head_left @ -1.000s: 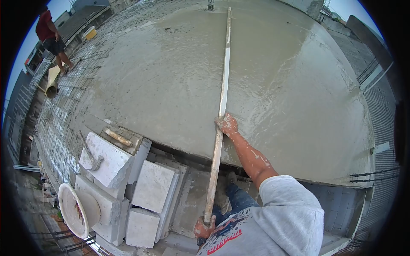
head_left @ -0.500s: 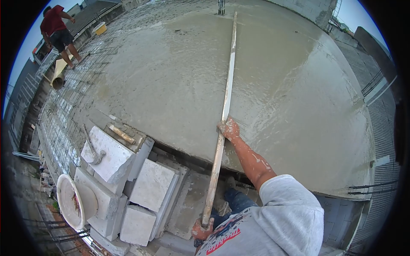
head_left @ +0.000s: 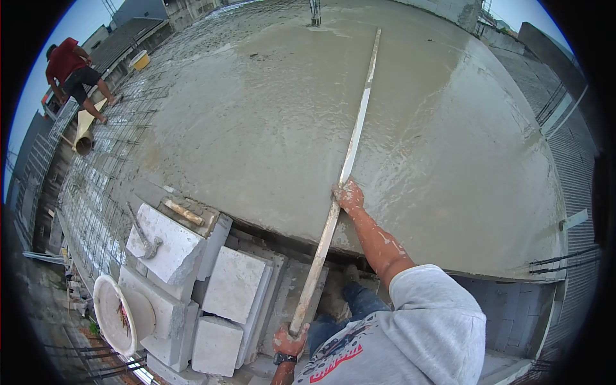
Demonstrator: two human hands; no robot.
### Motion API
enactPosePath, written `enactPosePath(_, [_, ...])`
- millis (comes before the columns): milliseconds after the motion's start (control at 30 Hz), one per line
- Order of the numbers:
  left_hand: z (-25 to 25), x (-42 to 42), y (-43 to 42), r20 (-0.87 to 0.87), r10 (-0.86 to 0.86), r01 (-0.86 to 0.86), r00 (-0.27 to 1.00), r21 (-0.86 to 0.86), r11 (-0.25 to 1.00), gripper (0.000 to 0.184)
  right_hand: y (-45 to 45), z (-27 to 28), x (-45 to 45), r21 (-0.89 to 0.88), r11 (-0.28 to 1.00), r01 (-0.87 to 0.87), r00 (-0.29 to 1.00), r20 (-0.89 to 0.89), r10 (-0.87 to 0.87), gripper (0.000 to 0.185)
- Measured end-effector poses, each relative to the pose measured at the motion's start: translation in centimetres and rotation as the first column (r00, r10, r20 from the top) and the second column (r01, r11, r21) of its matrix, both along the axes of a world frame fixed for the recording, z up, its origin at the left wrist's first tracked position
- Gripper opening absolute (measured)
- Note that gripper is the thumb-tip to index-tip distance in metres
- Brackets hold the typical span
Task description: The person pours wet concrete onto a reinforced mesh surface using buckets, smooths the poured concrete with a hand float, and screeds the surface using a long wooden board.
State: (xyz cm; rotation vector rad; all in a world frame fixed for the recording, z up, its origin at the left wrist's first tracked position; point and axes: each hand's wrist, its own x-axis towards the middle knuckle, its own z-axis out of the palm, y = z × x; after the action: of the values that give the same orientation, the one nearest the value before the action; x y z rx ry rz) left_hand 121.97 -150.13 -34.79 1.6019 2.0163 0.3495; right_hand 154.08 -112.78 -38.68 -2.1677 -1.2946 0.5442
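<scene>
A long, straight screed board (head_left: 354, 144), smeared with cement, lies across the wet grey concrete (head_left: 276, 141), its far end pointing away from me. My right hand (head_left: 349, 195) is closed around it near the middle, just above the slab. Down by my body, my left hand (head_left: 290, 340) grips the board's near end, with a dark band on the wrist. Between the two hands the board crosses over the slab's front edge. Both hands have cement on them.
White blocks (head_left: 235, 283) are stacked left of my legs, with a hammer (head_left: 146, 237) and a wooden-handled tool (head_left: 184, 212) on top. A white bucket (head_left: 115, 314) stands beside them. Rebar mesh (head_left: 115, 154), a large pipe (head_left: 84, 138) and another person (head_left: 76, 74) are at the far left.
The board's far end has swung right across the concrete, while its near end and my left hand have shifted left. The other person has bent lower toward the pipe.
</scene>
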Motion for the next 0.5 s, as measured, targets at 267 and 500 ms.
enactPosePath(267, [-1.3, -3.0, 1.3, 0.014, -0.065, 0.066, 0.998, -0.015, 0.998, 0.054, -0.6, -1.5, 0.4, 0.024, 0.996, 0.088, 0.996, 0.014, -0.088, 0.062])
enactPosePath(500, [-1.2, -3.3, 2.1, 0.008, -0.097, 0.097, 0.995, -0.015, 0.995, 0.056, -1.0, 0.0, 0.0, 0.011, 0.991, 0.132, 0.991, -0.021, -0.132, 0.062])
